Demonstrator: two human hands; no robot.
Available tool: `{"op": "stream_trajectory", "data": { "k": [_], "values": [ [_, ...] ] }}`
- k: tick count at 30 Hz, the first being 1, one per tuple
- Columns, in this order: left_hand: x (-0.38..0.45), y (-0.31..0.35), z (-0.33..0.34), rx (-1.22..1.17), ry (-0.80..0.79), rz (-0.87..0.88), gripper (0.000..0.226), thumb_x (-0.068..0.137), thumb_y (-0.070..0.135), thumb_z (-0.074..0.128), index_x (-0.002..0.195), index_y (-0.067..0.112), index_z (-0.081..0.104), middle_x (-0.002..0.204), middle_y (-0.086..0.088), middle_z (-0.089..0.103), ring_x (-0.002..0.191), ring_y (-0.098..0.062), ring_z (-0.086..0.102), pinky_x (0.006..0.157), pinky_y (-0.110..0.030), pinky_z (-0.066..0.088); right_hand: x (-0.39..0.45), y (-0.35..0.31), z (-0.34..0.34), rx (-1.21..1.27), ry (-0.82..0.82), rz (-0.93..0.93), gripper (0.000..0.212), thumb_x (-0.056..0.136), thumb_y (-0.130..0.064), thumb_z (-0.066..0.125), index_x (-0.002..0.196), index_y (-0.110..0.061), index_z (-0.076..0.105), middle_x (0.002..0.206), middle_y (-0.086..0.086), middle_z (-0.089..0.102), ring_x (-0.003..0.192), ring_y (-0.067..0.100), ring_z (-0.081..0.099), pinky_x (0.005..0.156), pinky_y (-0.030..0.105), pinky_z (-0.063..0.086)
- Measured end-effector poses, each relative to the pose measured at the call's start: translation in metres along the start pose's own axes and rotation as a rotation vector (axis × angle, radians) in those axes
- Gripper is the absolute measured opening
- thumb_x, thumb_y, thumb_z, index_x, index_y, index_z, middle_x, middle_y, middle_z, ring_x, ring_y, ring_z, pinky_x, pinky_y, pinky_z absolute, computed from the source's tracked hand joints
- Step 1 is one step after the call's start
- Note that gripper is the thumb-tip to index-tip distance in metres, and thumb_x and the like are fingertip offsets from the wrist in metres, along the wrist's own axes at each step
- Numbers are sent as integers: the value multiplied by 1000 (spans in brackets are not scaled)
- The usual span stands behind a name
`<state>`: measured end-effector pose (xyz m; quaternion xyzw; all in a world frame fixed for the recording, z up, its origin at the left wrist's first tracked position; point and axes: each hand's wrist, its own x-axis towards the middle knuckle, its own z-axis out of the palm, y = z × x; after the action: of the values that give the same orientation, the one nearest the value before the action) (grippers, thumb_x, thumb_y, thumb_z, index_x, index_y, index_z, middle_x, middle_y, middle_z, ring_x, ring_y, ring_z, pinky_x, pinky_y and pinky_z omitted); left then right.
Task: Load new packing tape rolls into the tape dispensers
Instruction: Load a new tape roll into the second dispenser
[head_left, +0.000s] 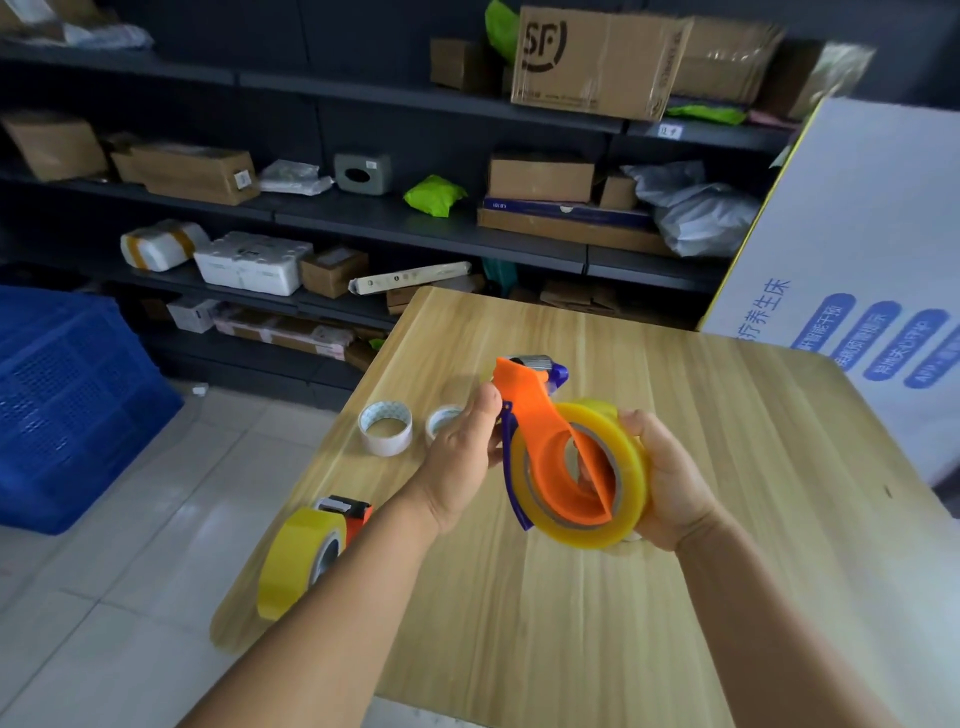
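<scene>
Ctr frame: your right hand (670, 483) cups the yellow tape roll (597, 467), left hand (460, 452) pinches the orange dispenser (540, 426) — seat the roll square on the hub, w/o tilting.

Your wooden worktop (649, 597) carried two empty white cores (385, 427), side by side, and a loaded dispenser (311, 551) near its left edge.

Yellow tape roll (621, 483) on tilted orange dispenser (540, 415), above wooden table (727, 467).
</scene>
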<state>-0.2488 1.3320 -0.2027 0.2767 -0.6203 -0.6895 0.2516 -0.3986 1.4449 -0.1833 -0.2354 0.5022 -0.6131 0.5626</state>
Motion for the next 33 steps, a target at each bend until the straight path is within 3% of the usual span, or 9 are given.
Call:
{"op": "stream_trajectory", "data": {
  "k": [5, 7, 11, 13, 15, 24, 27, 30, 33],
  "values": [
    [3, -2, -1, -28, 5, -19, 56, 87, 63, 28, 121, 32, 59, 122, 0, 66, 116, -15, 60, 102, -49, 46, 1, 4, -1, 6, 6, 11, 47, 94, -37, 35, 73, -10, 66, 61, 8, 65, 51, 16, 62, 48, 28, 52],
    [3, -2, -4, -36, 6, -10, 57, 88, 61, 27, 128, 31, 55, 126, 3, 64, 119, -13, 58, 100, -48, 48, 3, 4, -2, -3, -15, 8, 36, 85, -39, 42, 82, -9, 62, 63, 8, 66, 53, 16, 64, 49, 30, 52],
    [2, -4, -12, 25, 19, 15, 57, 91, 62, 25, 141, 37, 38, 133, 12, 57, 123, -10, 53, 97, -42, 50, 8, 7, -2, -28, -12, 27, 39, 73, -44, 50, 89, -10, 62, 67, 7, 69, 56, 17, 66, 52, 31, 53],
    [0, -6, -17, 20, 82, -35, 51, 96, 58, 25, 141, 36, 34, 136, 10, 51, 119, -8, 55, 92, -39, 52, 11, 10, -3, -49, 22, 20, 39, 74, -46, 57, 90, -11, 63, 69, 7, 69, 58, 18, 66, 58, 33, 52],
    [-4, -9, -23, 15, 100, -126, 49, 96, 54, 26, 134, 28, 44, 135, 1, 53, 115, -11, 58, 87, -38, 51, 16, 12, -4, -51, 34, 7, 41, 75, -48, 55, 91, -12, 62, 70, 6, 69, 59, 18, 66, 61, 34, 50],
    [-16, -22, -30, 104, 24, -216, 60, 91, 60, 20, 132, 30, 52, 127, 5, 61, 122, -9, 52, 101, -39, 39, 28, 13, 5, -26, 10, -21, 42, 74, -50, 56, 95, -14, 64, 77, 5, 68, 64, 17, 66, 64, 34, 51],
    [-15, -28, -31, 158, 111, -226, 65, 90, 63, 25, 143, 29, 39, 146, 3, 42, 136, -12, 36, 113, -37, 28, 30, 14, 7, -33, 8, -39, 40, 75, -49, 56, 95, -16, 64, 79, 6, 67, 65, 17, 65, 65, 35, 50],
    [-13, -26, -31, 134, 172, -165, 58, 97, 55, 24, 147, 27, 31, 153, 9, 26, 131, 1, 25, 105, -23, 20, 30, 14, 8, -52, -11, -49, 39, 76, -48, 56, 97, -16, 64, 80, 6, 67, 67, 17, 65, 66, 36, 50],
    [-9, -26, -30, 45, 149, -138, 69, 84, 75, 26, 140, 37, 42, 147, 17, 37, 132, 5, 24, 107, -24, 17, 29, 13, 9, -54, -17, -45, 42, 74, -49, 59, 99, -15, 63, 82, 6, 67, 68, 17, 65, 67, 37, 51]
  ]
}}
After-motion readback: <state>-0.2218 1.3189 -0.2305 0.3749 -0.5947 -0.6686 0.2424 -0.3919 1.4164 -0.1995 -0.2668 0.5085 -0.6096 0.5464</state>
